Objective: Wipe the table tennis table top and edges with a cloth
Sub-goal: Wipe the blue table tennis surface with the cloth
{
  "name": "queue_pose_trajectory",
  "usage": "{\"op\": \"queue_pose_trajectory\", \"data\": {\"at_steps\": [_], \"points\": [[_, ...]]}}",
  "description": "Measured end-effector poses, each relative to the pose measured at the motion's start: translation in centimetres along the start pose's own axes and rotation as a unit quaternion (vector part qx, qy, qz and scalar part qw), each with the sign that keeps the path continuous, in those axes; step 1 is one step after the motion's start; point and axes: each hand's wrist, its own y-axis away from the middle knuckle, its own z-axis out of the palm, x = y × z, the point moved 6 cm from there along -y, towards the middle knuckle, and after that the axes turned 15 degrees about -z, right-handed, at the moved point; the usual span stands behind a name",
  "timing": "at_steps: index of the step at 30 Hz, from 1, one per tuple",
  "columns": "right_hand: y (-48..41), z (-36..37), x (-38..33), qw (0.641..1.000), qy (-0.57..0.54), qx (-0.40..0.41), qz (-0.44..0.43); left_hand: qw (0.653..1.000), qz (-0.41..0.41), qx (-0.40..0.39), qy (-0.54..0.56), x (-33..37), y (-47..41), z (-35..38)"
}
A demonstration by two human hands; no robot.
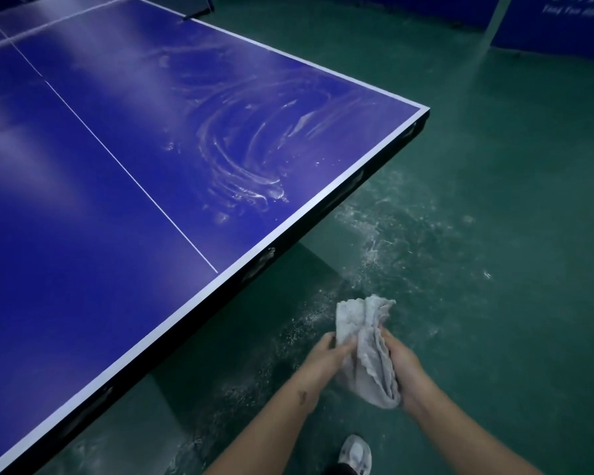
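- Both hands are clenched round the cloth (pixel 369 351): the left hand (pixel 324 353) grips its upper part and the right hand (pixel 407 366) wraps the lower fold, seemingly wringing or refolding it.
- That cloth is off the surface (pixel 83 207), held over the floor (pixel 494 303) at about 5 o'clock in the view, just outside the near white edge (pixel 220 281).
- Wet swirl marks (pixel 254 156) cover the blue top toward 1 o'clock, near the corner; the stretch toward 9 o'clock shows no such streaks.
- Splashed water (pixel 391 234) lies on the floor at 3 o'clock, and a shoe (pixel 355 454) stands at 6 o'clock.
- It looks soft, limp and probably damp, so it will sag and may drip.
- Best taken bunched into a pad under one palm, loose ends tucked in; for the edge, fold it over the rim and pinch.
- Wet flooring may be slippery underfoot.
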Motion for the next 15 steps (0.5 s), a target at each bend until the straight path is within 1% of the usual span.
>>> {"op": "queue_pose_trajectory", "data": {"at_steps": [2,5,7,9,11,12,15], "points": [[-0.7,-0.1,-0.7,1.0,0.001,0.0,0.001,1.0,0.009,0.018,-0.001,0.6,-0.6,-0.2],[-1.5,0.4,-2.3,0.997,0.011,-0.081,0.008,0.993,0.054,0.104,-0.031,2.4,-0.8,-1.4],[-2.2,0.3,-3.4,0.989,0.069,-0.13,-0.005,0.988,0.073,0.136,-0.026,3.4,-1.1,-2.3],[-3.2,-0.3,-4.0,0.975,0.169,-0.143,-0.036,0.987,0.087,0.133,-0.009,4.5,-1.4,-2.5],[-4.1,-0.4,-4.9,0.959,0.238,-0.134,-0.07,0.989,0.093,0.119,0.003,5.6,-1.9,-2.6],[-4.5,-0.3,-5.6,0.958,0.247,-0.116,-0.087,0.989,0.092,0.113,0.006,6.3,-2.3,-2.6],[-6.5,-0.3,-7.8,0.965,0.207,-0.035,-0.159,0.99,0.082,0.115,0.004,8.3,-3.8,-2.9]]}}
